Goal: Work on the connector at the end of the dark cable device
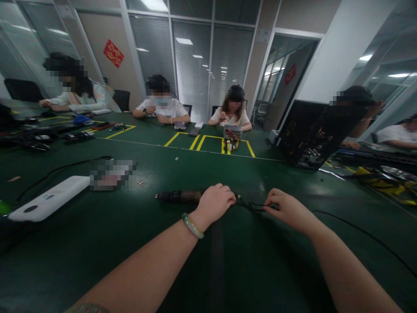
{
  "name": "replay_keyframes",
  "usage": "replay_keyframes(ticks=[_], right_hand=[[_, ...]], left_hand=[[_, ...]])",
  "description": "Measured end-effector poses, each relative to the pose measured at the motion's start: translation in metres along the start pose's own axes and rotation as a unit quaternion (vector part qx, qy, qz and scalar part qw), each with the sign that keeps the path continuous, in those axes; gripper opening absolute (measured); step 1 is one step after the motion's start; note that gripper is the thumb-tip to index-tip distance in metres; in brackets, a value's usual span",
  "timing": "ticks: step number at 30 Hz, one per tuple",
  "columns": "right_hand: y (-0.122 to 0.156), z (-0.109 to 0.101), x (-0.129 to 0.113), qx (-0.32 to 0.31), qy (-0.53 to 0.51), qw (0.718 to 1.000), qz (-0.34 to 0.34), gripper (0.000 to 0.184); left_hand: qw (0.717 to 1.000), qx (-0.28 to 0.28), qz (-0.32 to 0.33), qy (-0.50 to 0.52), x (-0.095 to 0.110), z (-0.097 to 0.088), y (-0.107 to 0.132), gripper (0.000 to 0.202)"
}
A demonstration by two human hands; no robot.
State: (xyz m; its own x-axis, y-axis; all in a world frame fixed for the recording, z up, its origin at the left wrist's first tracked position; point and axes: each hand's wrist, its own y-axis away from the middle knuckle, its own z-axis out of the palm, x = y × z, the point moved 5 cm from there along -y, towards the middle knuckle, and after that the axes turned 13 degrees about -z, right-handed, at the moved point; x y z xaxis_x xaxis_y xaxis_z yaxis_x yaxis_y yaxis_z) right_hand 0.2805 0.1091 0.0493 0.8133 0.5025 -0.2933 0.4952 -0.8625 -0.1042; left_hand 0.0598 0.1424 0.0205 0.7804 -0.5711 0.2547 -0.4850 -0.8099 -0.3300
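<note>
A dark, slim electric screwdriver [180,197] lies on the green tabletop, its narrow tip pointing left. My left hand [216,202], with a bracelet at the wrist, is closed over the rear part of the tool and hides it. From that end a thin black cable [256,206] runs to the right. My right hand [288,208] pinches the cable between thumb and fingers, a short way from the left hand. Beyond the right hand, the cord [352,228] trails off to the right edge.
To the left lie a white device [48,200] and a blurred-out flat object [112,174]. A black computer case [306,134] stands at right, near a pile of yellow and black items [387,182]. Several people sit around the table; a grey box with wires [233,132] stands opposite.
</note>
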Motion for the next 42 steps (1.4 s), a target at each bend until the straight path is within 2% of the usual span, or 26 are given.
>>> replay_keyframes(ticks=[4, 8, 12, 17, 24, 28, 32, 36, 42], right_hand=[[-0.003, 0.008, -0.013, 0.015, -0.082, 0.996, 0.012, 0.019], [-0.012, 0.033, -0.022, -0.003, -0.201, 0.979, 0.033, 0.017], [-0.021, 0.047, -0.029, 0.091, -0.169, 0.980, 0.055, 0.016], [-0.027, 0.065, -0.041, 0.107, -0.135, 0.984, 0.045, 0.012], [-0.041, 0.052, -0.025, 0.140, -0.107, 0.983, 0.057, 0.009], [-0.038, 0.044, -0.020, 0.134, -0.104, 0.984, 0.049, 0.008], [-0.026, 0.046, -0.030, 0.119, -0.116, 0.985, 0.037, 0.006], [-0.020, 0.054, -0.036, 0.091, -0.156, 0.982, 0.063, 0.005], [-0.021, 0.060, -0.029, 0.069, -0.196, 0.975, 0.081, 0.012]], left_hand=[[1.000, 0.002, -0.001, -0.007, 0.002, -0.001, 0.000, 0.015], [1.000, -0.001, -0.008, -0.011, 0.002, -0.002, -0.001, 0.010], [1.000, 0.006, -0.026, -0.003, 0.001, -0.005, -0.001, 0.016], [0.999, 0.002, -0.034, 0.020, 0.001, -0.005, -0.002, 0.022], [0.997, -0.024, -0.053, 0.047, 0.000, -0.002, 0.000, 0.021], [0.996, -0.041, -0.036, 0.071, 0.005, -0.007, 0.003, 0.021], [0.994, -0.069, -0.019, 0.077, 0.008, -0.014, 0.005, 0.019], [0.992, -0.096, -0.004, 0.081, 0.009, -0.017, 0.005, 0.019], [0.996, -0.076, 0.017, 0.053, 0.012, -0.016, 0.006, 0.019]])
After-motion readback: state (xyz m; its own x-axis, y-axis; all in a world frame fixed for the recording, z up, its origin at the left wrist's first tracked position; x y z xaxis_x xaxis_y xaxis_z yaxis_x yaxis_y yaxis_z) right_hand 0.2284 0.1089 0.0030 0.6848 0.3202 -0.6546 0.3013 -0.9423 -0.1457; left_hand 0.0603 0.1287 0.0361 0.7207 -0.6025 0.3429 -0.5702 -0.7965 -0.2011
